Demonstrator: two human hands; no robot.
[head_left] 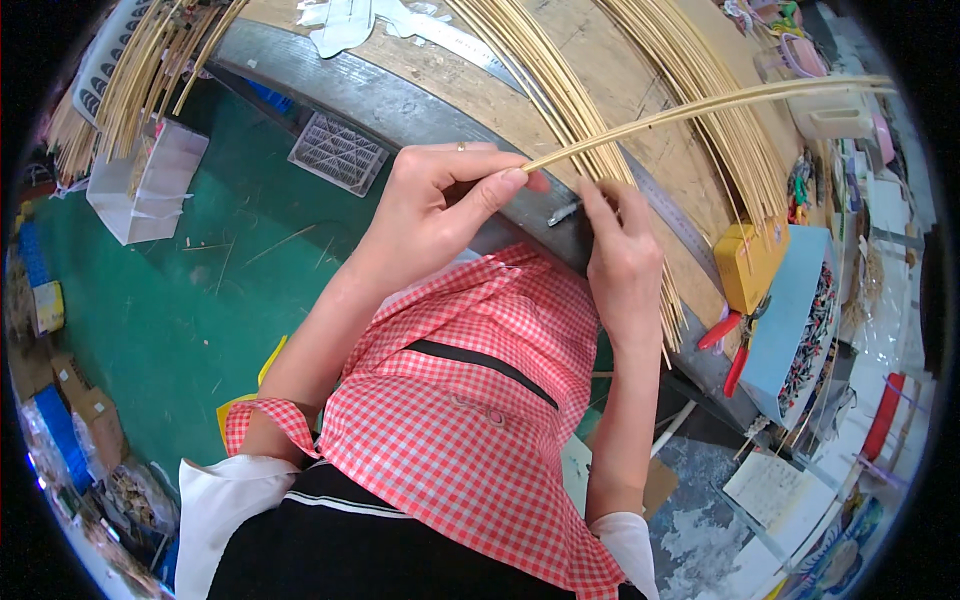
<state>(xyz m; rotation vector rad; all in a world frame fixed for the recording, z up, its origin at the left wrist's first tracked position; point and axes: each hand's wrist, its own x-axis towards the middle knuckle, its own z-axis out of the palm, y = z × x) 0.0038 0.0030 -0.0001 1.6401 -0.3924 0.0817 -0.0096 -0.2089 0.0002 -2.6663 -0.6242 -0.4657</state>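
My left hand (430,205) pinches one end of a thin, pale rattan rod (690,108) between thumb and fingers. From there the rod runs to the right, above the bench and across other rods. My right hand (625,255) is beside the bench edge, just below the rod, its fingers curled together. A small silvery piece with a dark part (565,212) shows next to those fingers; whether they hold it is hidden. A bundle of similar rods (560,90) lies on the bench behind my right hand, with a metal ruler (685,225) alongside.
A second rod bundle (700,90) lies farther right. Red-handled pliers (738,345), a yellow block (745,268) and a blue box (790,365) of small bits sit at the right. White paper pieces (345,25) lie at the back. A plastic crate (338,153) stands on the green floor.
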